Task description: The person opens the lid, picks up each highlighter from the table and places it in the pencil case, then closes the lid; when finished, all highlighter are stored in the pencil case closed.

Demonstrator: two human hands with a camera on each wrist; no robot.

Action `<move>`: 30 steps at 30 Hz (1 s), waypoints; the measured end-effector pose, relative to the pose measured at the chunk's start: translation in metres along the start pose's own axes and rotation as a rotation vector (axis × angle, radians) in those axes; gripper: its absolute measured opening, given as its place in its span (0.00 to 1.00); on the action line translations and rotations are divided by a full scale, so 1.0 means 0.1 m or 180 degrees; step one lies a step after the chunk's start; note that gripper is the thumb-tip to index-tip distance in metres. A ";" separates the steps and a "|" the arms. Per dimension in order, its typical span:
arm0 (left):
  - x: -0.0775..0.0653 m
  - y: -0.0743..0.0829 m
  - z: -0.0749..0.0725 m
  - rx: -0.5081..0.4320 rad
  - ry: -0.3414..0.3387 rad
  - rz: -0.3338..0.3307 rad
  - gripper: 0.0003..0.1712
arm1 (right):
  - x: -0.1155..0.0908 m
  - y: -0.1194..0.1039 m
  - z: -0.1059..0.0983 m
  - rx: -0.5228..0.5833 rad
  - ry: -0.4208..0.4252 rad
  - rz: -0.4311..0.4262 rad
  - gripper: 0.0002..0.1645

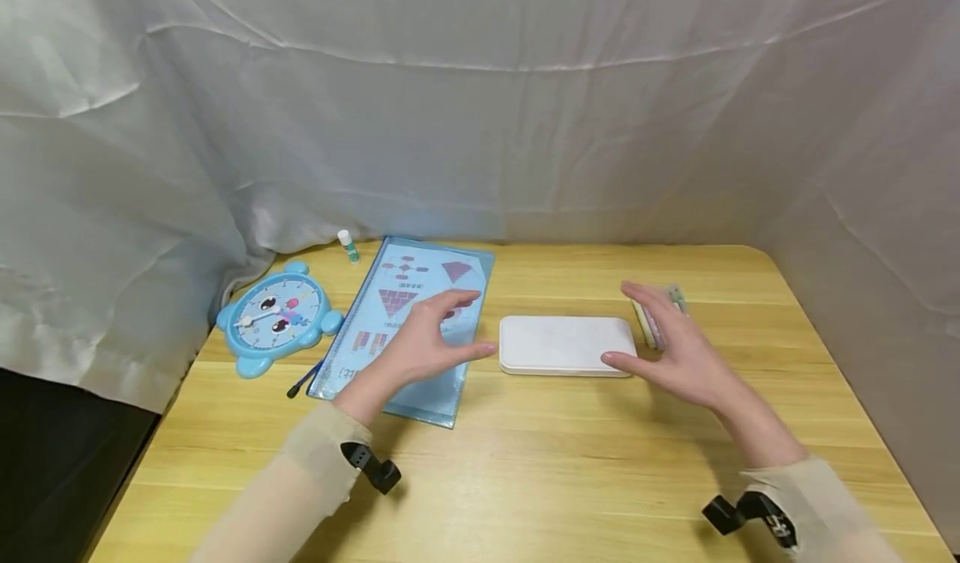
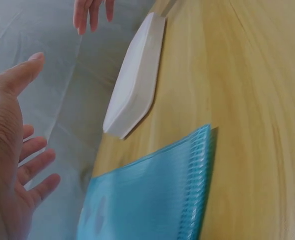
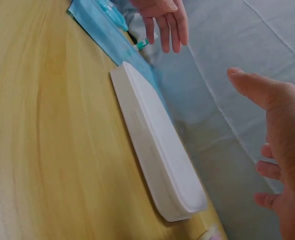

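A white, flat case [image 1: 566, 345] with rounded corners lies on the table between the two hands. My left hand [image 1: 429, 338], thumb and fingers held apart, hovers over the blue folder [image 1: 427, 405], its thumb tip just left of the case. On the other side, my right hand [image 1: 675, 351] is spread with its thumb overlapping the case's right end in the head view. Both wrist views show the case [image 2: 135, 75] [image 3: 155, 145] resting on the wood, with air between it and the fingers. Neither hand holds anything.
A blue cartoon clock [image 1: 277, 317] lies at the left, with a dark pen [image 1: 300, 381] beside the folder. Behind them stands a small glue stick [image 1: 348, 246]. Partly hidden by the right hand is a small pale packet [image 1: 647, 326]. Grey cloth [image 1: 517, 146] hangs behind the table.
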State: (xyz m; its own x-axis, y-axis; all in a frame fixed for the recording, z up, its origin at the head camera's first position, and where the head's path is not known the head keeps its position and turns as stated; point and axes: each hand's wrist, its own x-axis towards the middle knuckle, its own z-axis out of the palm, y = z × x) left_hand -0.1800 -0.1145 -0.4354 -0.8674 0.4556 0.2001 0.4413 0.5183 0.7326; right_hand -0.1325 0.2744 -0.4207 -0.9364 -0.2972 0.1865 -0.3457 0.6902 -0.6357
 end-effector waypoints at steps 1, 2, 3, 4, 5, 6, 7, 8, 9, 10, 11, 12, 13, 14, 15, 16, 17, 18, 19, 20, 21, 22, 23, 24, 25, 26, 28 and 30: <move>0.01 -0.01 0.02 -0.0036 -0.0029 0.0000 0.51 | 0.00 0.01 0.02 0.0008 -0.0004 0.0003 0.63; 0.02 -0.01 0.05 -0.0048 -0.0056 0.0002 0.52 | 0.01 0.02 0.03 0.0012 0.0003 -0.0013 0.63; 0.02 -0.02 0.07 -0.0054 -0.0087 0.0001 0.52 | 0.01 0.03 0.05 0.0031 0.0010 -0.0039 0.62; 0.03 -0.03 0.10 -0.0061 -0.0113 0.0001 0.53 | 0.01 0.05 0.07 0.0052 0.0012 -0.0067 0.62; 0.03 -0.04 0.12 -0.0061 -0.0134 -0.0002 0.54 | 0.02 0.06 0.09 0.0081 0.0005 -0.0094 0.62; 0.04 -0.05 0.14 -0.0049 -0.0150 -0.0013 0.54 | 0.02 0.07 0.10 0.0114 -0.0003 -0.0114 0.61; 0.05 -0.06 0.16 -0.0042 -0.0162 -0.0021 0.55 | 0.02 0.09 0.12 0.0154 -0.0017 -0.0128 0.61; 0.05 -0.07 0.19 -0.0028 -0.0176 -0.0035 0.56 | 0.03 0.10 0.13 0.0195 -0.0042 -0.0126 0.61; 0.06 -0.08 0.21 -0.0030 -0.0193 -0.0048 0.57 | 0.03 0.11 0.15 0.0233 -0.0060 -0.0126 0.60; 0.07 -0.09 0.23 -0.0037 -0.0209 -0.0058 0.58 | 0.03 0.12 0.16 0.0251 -0.0085 -0.0111 0.60; 0.08 -0.10 0.25 -0.0038 -0.0227 -0.0066 0.59 | 0.04 0.13 0.18 0.0258 -0.0107 -0.0096 0.60; 0.08 -0.11 0.27 -0.0042 -0.0248 -0.0072 0.60 | 0.04 0.15 0.19 0.0259 -0.0124 -0.0083 0.60; 0.09 -0.12 0.29 -0.0051 -0.0269 -0.0069 0.61 | 0.05 0.16 0.21 0.0241 -0.0132 -0.0087 0.60; 0.10 -0.13 0.31 -0.0052 -0.0294 -0.0074 0.61 | 0.05 0.18 0.23 0.0217 -0.0132 -0.0110 0.59; 0.10 -0.14 0.33 -0.0051 -0.0313 -0.0076 0.62 | 0.06 0.19 0.25 0.0189 -0.0124 -0.0134 0.59; 0.11 -0.15 0.35 -0.0042 -0.0327 -0.0072 0.63 | 0.07 0.20 0.26 0.0168 -0.0119 -0.0157 0.59; 0.12 -0.16 0.37 -0.0031 -0.0338 -0.0075 0.63 | 0.08 0.21 0.28 0.0152 -0.0108 -0.0185 0.58; 0.12 -0.17 0.39 -0.0020 -0.0347 -0.0077 0.63 | 0.09 0.22 0.30 0.0146 -0.0102 -0.0211 0.58; 0.13 -0.18 0.41 -0.0009 -0.0353 -0.0076 0.63 | 0.09 0.23 0.32 0.0136 -0.0099 -0.0239 0.58; 0.14 -0.19 0.43 -0.0002 -0.0362 -0.0076 0.63 | 0.10 0.24 0.34 0.0147 -0.0105 -0.0254 0.58; 0.15 -0.20 0.45 -0.0002 -0.0367 -0.0067 0.63 | 0.10 0.25 0.35 0.0157 -0.0111 -0.0255 0.58; 0.16 -0.21 0.47 0.0006 -0.0373 -0.0052 0.63 | 0.11 0.26 0.37 0.0173 -0.0129 -0.0257 0.58; 0.18 -0.22 0.49 0.0011 -0.0384 -0.0044 0.63 | 0.11 0.27 0.39 0.0199 -0.0154 -0.0256 0.58; 0.19 -0.23 0.51 0.0025 -0.0396 -0.0032 0.63 | 0.12 0.28 0.41 0.0225 -0.0182 -0.0252 0.58; 0.20 -0.24 0.54 0.0036 -0.0408 -0.0020 0.64 | 0.12 0.29 0.42 0.0238 -0.0202 -0.0258 0.58; 0.21 -0.25 0.56 0.0042 -0.0422 -0.0009 0.64 | 0.13 0.30 0.44 0.0250 -0.0222 -0.0276 0.58; 0.22 -0.26 0.60 0.0073 -0.0445 -0.0005 0.65 | 0.14 0.31 0.47 0.0227 -0.0265 -0.0309 0.58; 0.23 -0.28 0.64 0.0074 -0.0463 -0.0028 0.67 | 0.15 0.33 0.50 0.0141 -0.0302 -0.0363 0.58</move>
State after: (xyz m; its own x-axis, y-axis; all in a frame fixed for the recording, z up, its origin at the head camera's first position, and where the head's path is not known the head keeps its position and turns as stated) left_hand -0.1969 -0.0719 -0.4929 -0.8295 0.5502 0.0960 0.4404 0.5386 0.7183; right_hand -0.1546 0.2592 -0.4764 -0.8807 -0.4345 0.1889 -0.4444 0.6193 -0.6473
